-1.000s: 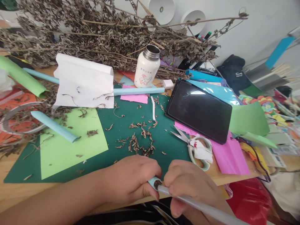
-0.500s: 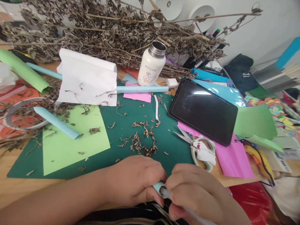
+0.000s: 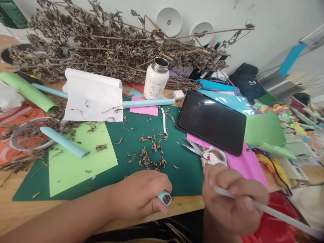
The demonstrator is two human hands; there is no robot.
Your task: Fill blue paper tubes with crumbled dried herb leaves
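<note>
My left hand (image 3: pixel 141 194) is closed around a light blue paper tube (image 3: pixel 165 198) near the table's front edge. Its open end faces right and shows dry brown leaf bits packed inside. To the right, my right hand (image 3: pixel 233 199) grips a thin whitish stick (image 3: pixel 280 216), which slants down to the right and is apart from the tube. Crumbled dry leaves (image 3: pixel 152 157) lie scattered on the green cutting mat (image 3: pixel 131 135) beyond my hands. Just behind my right hand are scissors (image 3: pixel 202 153) with open blades, their handles partly covered by it.
A black tablet (image 3: pixel 212 121) leans over pink paper (image 3: pixel 245 165) at the right. An uncapped white bottle (image 3: pixel 156 79) stands behind the mat. Another blue tube (image 3: pixel 63 142) rests on green paper (image 3: pixel 83 165). Dried plant branches (image 3: pixel 101 47) span the back; a tape roll (image 3: pixel 15 138) lies left.
My right hand has moved right and up, drawing the stick out of the tube's end. The tube stays in my left hand, its leaf-filled opening now visible. The camera view has shifted slightly.
</note>
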